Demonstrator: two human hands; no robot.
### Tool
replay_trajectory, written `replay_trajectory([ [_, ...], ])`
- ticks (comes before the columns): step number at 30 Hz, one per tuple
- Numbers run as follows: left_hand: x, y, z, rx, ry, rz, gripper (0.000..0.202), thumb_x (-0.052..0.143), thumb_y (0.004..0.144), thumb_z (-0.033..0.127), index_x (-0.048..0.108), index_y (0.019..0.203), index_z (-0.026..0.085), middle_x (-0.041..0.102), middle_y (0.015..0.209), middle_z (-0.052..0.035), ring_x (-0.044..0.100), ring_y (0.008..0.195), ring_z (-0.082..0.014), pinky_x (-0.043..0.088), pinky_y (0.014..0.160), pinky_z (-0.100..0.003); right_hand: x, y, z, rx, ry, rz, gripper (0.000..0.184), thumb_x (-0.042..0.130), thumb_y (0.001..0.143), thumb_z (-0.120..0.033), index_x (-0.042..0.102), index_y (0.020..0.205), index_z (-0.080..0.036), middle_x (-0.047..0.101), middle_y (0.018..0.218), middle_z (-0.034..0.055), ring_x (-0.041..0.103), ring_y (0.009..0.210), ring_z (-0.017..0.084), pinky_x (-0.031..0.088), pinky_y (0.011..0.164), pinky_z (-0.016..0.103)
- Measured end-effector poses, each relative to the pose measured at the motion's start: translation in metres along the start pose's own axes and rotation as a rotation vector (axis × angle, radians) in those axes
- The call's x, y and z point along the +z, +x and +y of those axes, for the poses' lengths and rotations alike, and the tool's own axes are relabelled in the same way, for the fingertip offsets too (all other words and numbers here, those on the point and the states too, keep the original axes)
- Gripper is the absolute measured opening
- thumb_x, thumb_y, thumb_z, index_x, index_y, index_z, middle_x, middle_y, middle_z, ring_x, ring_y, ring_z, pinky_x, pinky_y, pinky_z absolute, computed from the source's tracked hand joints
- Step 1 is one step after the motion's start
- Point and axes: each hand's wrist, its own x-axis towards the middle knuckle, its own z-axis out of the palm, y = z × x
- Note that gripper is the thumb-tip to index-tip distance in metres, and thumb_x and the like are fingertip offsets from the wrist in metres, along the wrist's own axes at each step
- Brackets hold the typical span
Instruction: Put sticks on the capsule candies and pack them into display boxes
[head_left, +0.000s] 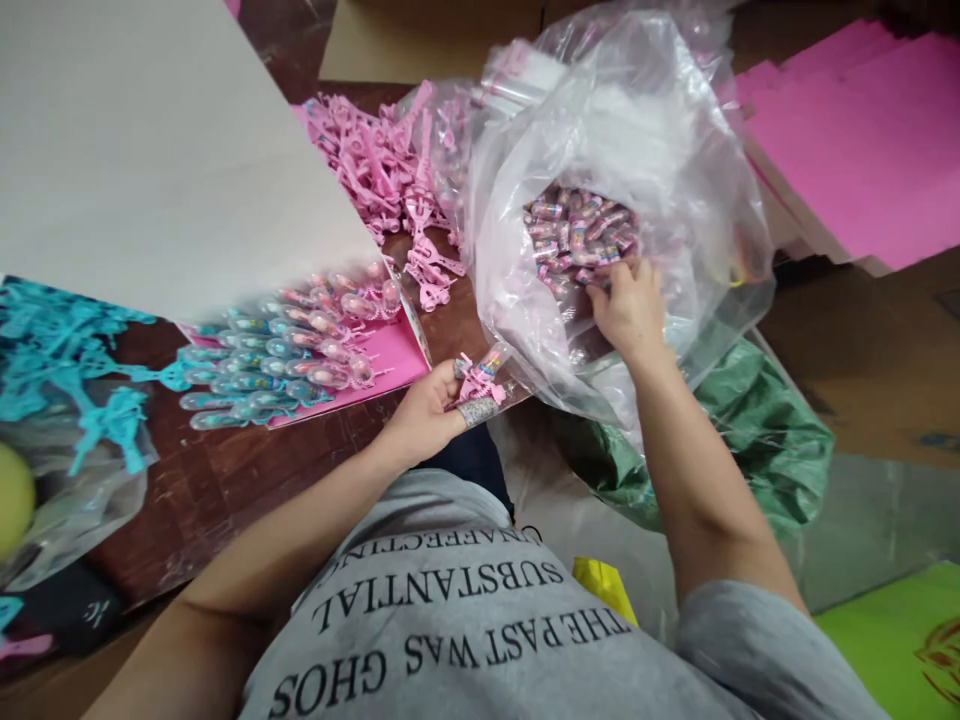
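My left hand (424, 412) is closed around a small pink plastic piece (480, 385) with a clear capsule (495, 358) at its top; grey tape wraps its finger and thumb. Inside a large clear plastic bag (499, 290), my right hand (631, 312) reaches to the near edge of a heap of small capsules (577, 225) with pinkish contents. Its fingers are curled, and whatever lies between the fingertips is hidden. Left of my left hand, a pink-lined box (401, 350) holds rows of clear-topped pink and blue pieces (300, 345).
Loose pink plastic parts (375, 165) are heaped behind the box, and blue ones (60, 340) at the left. A large white board (150, 150) overhangs the box. Pink sheets (862, 140) are stacked at right. A green sack (772, 430) sits below the bag.
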Motion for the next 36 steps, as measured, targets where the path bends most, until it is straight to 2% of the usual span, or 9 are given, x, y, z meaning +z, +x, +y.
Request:
replay_trajectory([
  [3, -0.009, -0.004, 0.003, -0.068, -0.026, 0.022, 0.040, 0.094, 0.074, 0.036, 0.071, 0.102, 0.020, 0.083, 0.105, -0.0061, 0.079, 0.098, -0.0197, 0.063, 0.102, -0.041, -0.023, -0.033, -0.036, -0.108, 0.243, -0.058, 0.029, 0.064, 0.101, -0.045, 0.065, 0.121, -0.024, 0.074, 0.106, 0.0102, 0.070, 0.087, 0.026, 0.061, 0.079, 0.046],
  [5, -0.015, -0.007, 0.008, -0.119, -0.038, -0.005, 0.040, 0.094, 0.074, 0.037, 0.074, 0.104, 0.021, 0.083, 0.109, -0.0073, 0.078, 0.101, -0.0199, 0.063, 0.101, -0.041, -0.046, -0.061, -0.070, -0.270, 0.421, -0.271, 0.026, 0.067, 0.103, -0.039, 0.065, 0.125, -0.026, 0.076, 0.105, 0.0067, 0.072, 0.083, 0.021, 0.059, 0.070, 0.035],
  [10, -0.019, -0.008, 0.019, -0.202, -0.037, -0.043, 0.044, 0.101, 0.066, 0.038, 0.076, 0.096, 0.018, 0.084, 0.099, -0.0054, 0.079, 0.089, -0.0190, 0.064, 0.094, -0.038, -0.066, -0.097, -0.120, -0.563, 0.608, -0.469, 0.022, 0.068, 0.105, -0.029, 0.068, 0.126, -0.029, 0.079, 0.106, 0.0030, 0.075, 0.090, 0.018, 0.061, 0.078, 0.031],
  [19, -0.023, -0.011, 0.029, -0.061, 0.082, -0.120, 0.036, 0.092, 0.076, 0.050, 0.080, 0.095, 0.022, 0.083, 0.095, -0.0061, 0.079, 0.100, -0.0253, 0.065, 0.090, -0.040, -0.057, -0.109, -0.131, -0.562, 0.556, -0.319, 0.024, 0.070, 0.104, -0.028, 0.069, 0.127, -0.027, 0.082, 0.112, 0.0065, 0.079, 0.096, 0.020, 0.064, 0.082, 0.034],
  [22, -0.028, -0.019, 0.033, 0.096, 0.360, -0.129, 0.023, 0.082, 0.088, 0.043, 0.077, 0.094, 0.021, 0.079, 0.086, -0.0023, 0.074, 0.084, -0.0193, 0.060, 0.075, -0.030, -0.061, -0.110, -0.139, -0.407, 0.623, -0.471, 0.015, 0.066, 0.107, -0.037, 0.073, 0.112, -0.025, 0.081, 0.092, 0.0030, 0.072, 0.072, 0.016, 0.059, 0.067, 0.029],
  [25, -0.034, -0.027, 0.037, 0.351, 0.724, -0.120, 0.019, 0.071, 0.096, 0.033, 0.069, 0.082, 0.021, 0.069, 0.072, 0.0011, 0.063, 0.066, -0.0135, 0.048, 0.062, -0.024, -0.061, -0.109, -0.141, -0.202, 0.776, -0.706, 0.046, 0.050, 0.113, -0.047, 0.067, 0.077, -0.023, 0.065, 0.061, -0.0025, 0.058, 0.051, 0.010, 0.048, 0.052, 0.024],
  [27, -0.036, -0.033, 0.039, 0.484, 0.854, -0.085, 0.022, 0.068, 0.097, 0.029, 0.062, 0.077, 0.021, 0.066, 0.069, 0.0014, 0.060, 0.062, -0.0130, 0.044, 0.059, -0.024, -0.058, -0.108, -0.142, -0.120, 0.858, -0.771, 0.053, 0.044, 0.114, -0.051, 0.068, 0.078, -0.022, 0.064, 0.060, -0.0019, 0.057, 0.050, 0.010, 0.046, 0.050, 0.024],
  [31, -0.042, -0.042, 0.039, 0.498, 0.904, 0.041, 0.006, 0.067, 0.099, 0.028, 0.065, 0.101, 0.022, 0.077, 0.085, -0.0020, 0.072, 0.075, -0.0174, 0.052, 0.065, -0.025, -0.048, -0.103, -0.158, -0.187, 0.913, -0.702, 0.045, 0.057, 0.109, -0.053, 0.063, 0.146, -0.029, 0.080, 0.104, 0.0046, 0.075, 0.076, 0.016, 0.058, 0.060, 0.028],
  [36, -0.069, -0.046, 0.047, 0.542, 0.992, 0.206, 0.031, 0.078, 0.095, 0.044, 0.064, 0.112, 0.021, 0.081, 0.114, -0.0121, 0.078, 0.111, -0.0296, 0.062, 0.094, -0.038, -0.038, -0.075, -0.189, -0.439, 0.802, -0.452, 0.029, 0.072, 0.102, -0.039, 0.072, 0.130, -0.033, 0.080, 0.123, 0.0046, 0.078, 0.105, 0.023, 0.064, 0.091, 0.041],
])
